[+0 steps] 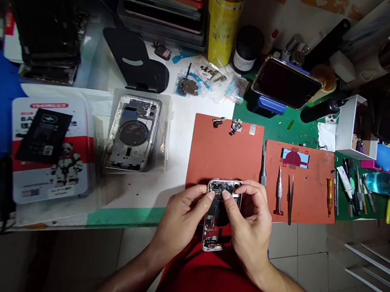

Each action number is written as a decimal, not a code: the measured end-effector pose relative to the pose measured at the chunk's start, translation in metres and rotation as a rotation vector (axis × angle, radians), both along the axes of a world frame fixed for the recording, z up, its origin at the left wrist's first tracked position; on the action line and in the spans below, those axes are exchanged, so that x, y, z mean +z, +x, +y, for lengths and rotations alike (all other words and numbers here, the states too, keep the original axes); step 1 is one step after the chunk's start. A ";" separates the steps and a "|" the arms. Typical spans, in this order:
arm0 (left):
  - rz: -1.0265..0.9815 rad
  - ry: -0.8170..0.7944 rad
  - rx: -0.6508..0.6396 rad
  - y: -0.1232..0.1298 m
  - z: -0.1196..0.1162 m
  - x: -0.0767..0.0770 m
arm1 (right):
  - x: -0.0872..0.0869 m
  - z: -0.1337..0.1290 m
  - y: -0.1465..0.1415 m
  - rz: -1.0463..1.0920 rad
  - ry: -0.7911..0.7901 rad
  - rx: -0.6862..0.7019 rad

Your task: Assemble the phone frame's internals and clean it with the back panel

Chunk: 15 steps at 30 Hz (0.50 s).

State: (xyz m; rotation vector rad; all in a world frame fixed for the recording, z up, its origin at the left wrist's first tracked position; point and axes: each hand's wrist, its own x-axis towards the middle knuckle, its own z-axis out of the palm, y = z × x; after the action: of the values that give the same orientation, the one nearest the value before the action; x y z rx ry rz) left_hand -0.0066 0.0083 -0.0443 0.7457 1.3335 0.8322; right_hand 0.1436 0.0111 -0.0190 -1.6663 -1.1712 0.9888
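An opened smartphone (210, 219), its inner parts exposed, is held at the front edge of the orange work mat (225, 154). My left hand (180, 221) grips its upper left side, thumb pressed on the parts inside. On the upper right, my right hand (250, 231) has its fingers on the rim and its thumb over the inside. Whether a small part sits under either thumb is hidden. Farther up the mat lie small phone parts (236, 126). A second phone housing (132, 132) rests in a clear plastic case to the left.
Right of the hands, a second orange mat (310, 190) bears a screwdriver (279, 192) and tweezers (290, 198). Behind stand a propped phone (287, 83), a yellow can (223, 28) and a black jar (248, 49). A battery (44, 136) lies on packaging at left.
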 end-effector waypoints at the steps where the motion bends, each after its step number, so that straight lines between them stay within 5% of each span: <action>1: -0.055 -0.021 0.005 -0.001 0.000 -0.002 | 0.000 0.000 0.001 0.033 0.000 -0.002; 5: -0.211 -0.054 -0.027 -0.004 0.001 -0.007 | -0.003 -0.001 0.006 0.167 -0.003 -0.021; 15: -0.248 -0.123 0.003 -0.006 -0.001 -0.006 | -0.007 -0.004 0.008 0.226 -0.012 -0.038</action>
State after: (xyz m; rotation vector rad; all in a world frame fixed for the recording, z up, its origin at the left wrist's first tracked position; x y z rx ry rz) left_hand -0.0126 0.0073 -0.0507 0.5256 1.1523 0.8096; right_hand 0.1521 0.0070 -0.0265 -1.5350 -0.9819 1.1300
